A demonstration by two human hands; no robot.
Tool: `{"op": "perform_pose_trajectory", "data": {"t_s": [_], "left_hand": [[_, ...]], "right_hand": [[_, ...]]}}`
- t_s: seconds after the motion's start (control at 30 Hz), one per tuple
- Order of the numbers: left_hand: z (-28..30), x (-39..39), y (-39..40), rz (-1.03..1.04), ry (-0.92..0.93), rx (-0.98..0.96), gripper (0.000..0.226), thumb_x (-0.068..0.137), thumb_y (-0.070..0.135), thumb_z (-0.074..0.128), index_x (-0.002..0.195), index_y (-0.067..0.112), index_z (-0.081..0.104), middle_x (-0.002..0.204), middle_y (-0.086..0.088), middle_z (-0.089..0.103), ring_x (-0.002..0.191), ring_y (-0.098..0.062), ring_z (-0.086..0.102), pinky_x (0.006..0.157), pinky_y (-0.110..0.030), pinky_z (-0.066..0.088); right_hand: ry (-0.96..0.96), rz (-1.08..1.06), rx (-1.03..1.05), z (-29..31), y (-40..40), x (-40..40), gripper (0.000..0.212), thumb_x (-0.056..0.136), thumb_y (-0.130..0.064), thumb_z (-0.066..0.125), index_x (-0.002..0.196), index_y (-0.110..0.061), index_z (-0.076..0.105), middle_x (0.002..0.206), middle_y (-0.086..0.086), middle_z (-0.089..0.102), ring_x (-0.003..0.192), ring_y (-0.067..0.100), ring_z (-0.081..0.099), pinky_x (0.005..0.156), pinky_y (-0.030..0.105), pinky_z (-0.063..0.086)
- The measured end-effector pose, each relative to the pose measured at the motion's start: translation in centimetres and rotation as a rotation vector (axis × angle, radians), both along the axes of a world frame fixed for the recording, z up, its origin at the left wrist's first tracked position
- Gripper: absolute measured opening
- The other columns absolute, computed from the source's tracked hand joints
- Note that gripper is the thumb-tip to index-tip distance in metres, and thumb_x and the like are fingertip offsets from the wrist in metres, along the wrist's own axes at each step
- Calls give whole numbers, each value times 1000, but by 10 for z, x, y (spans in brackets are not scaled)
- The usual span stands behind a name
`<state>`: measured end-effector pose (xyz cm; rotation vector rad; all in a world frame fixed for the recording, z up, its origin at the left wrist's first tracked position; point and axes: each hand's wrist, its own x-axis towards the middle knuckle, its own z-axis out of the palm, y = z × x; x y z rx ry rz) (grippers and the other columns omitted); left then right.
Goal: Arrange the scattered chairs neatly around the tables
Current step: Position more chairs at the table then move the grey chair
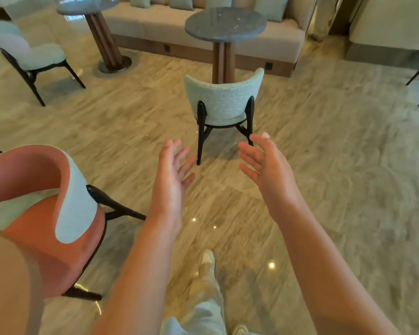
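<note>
Our left hand (173, 170) and right hand (264, 163) reach out with fingers spread, holding nothing. At 12 o'clock the pale green chair (224, 100) hides the round table (225, 24) pedestal's foot; its seat is unseen.

Bench sofa (155, 30): beige, runs along the far wall.
Cushions (180, 1): pale green, leaning against the sofa back.
Floor (336, 165): glossy, beige marble pattern, small light reflections.
Sockets (268, 66): dark, set in the sofa's wooden base.
</note>
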<state>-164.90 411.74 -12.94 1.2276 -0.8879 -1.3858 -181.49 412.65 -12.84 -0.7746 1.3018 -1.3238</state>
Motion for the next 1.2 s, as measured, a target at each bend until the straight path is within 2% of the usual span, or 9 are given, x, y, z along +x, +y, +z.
{"op": "perform_pose_trajectory", "data": {"t_s": [0.17,0.33,0.5,0.63,0.93,1.0,1.1,1.2], "left_hand": [[-18,-14,-113,-47,31,29,55,104,57,29,147,27,47,144,4,57,123,-11,61,110,-40,43],[-12,-34,-229,-124,48,71,54,104,55,31,145,26,49,138,5,61,117,-9,66,107,-38,46],[-8,-52,-308,-148,44,84,51,104,53,35,144,26,50,135,5,64,113,-10,68,100,-37,50],[-26,-64,-374,-134,26,125,51,103,54,37,143,24,52,133,4,66,113,-12,69,98,-38,50],[-59,-116,-534,-42,-56,250,53,103,53,39,143,21,52,130,0,67,109,-16,70,93,-38,53],[-62,-133,-570,-22,-63,275,46,103,50,40,139,24,53,128,1,67,109,-16,71,91,-37,53],[-68,-149,-611,0,-66,312,41,103,48,44,136,26,53,128,0,68,109,-16,71,84,-35,53],[-78,-159,-643,42,-68,374,39,102,47,47,134,26,56,126,0,69,105,-14,72,83,-35,55]], "right_hand": [[29,-13,35,-10,-102,-9,50,103,-52,41,142,-22,49,134,-1,64,123,9,60,110,39,46],[30,-92,59,-1,-200,-19,30,104,-50,41,124,-31,54,135,-1,63,122,9,59,111,40,45],[13,-144,76,-3,-269,-34,32,104,-50,41,127,-30,53,134,-2,63,122,9,60,110,39,45],[-11,-183,124,-16,-336,-52,30,104,-47,43,126,-29,54,130,-3,65,120,9,61,108,38,47],[-87,-107,224,-67,-517,-107,30,102,-48,48,125,-29,49,133,1,61,120,13,60,108,40,47],[-91,-65,258,-75,-564,-121,32,101,-49,49,125,-28,48,131,0,61,119,13,60,107,41,47],[-91,-35,330,-83,-618,-135,46,100,-49,50,137,-22,48,131,2,60,118,16,60,105,39,48],[-85,-11,391,-94,-655,-145,53,99,-51,51,142,-21,46,130,2,58,120,17,59,104,39,48]]}}
